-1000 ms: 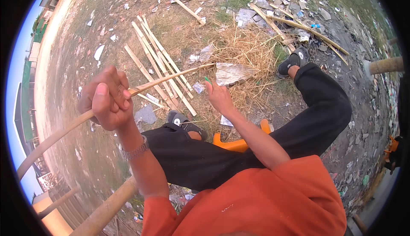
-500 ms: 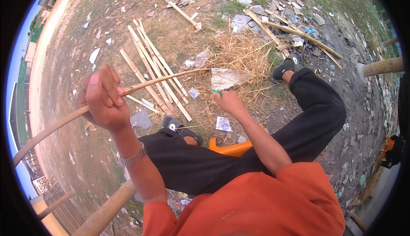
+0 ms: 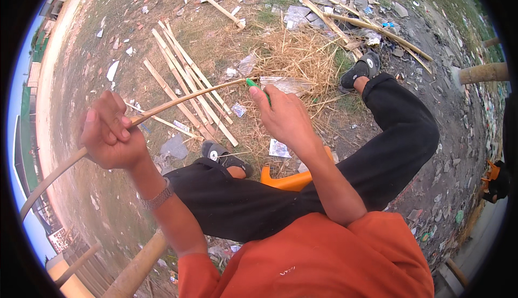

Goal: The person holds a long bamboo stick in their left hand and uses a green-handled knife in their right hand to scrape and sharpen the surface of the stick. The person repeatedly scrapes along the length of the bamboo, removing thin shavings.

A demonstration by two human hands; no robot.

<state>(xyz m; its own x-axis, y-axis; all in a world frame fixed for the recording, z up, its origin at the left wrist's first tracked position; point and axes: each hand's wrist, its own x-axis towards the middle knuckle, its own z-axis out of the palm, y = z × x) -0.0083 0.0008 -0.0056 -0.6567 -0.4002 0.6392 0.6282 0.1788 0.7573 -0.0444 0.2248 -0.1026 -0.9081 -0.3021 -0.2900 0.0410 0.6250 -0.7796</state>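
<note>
The long wooden stick (image 3: pixel 163 107) slanted above the ground (image 3: pixel 116 206), its low end fading at the dark edge. The left hand (image 3: pixel 114 136) gripped it; the right hand (image 3: pixel 286 114), apart, clutched a green thing (image 3: pixel 250 83), partly hidden, by its tip.

From afar I hold the left hand (image 3: pixel 112 139) curled at frame left, palm up; the right hand (image 3: pixel 286 115) curls near centre, back uppermost.
</note>
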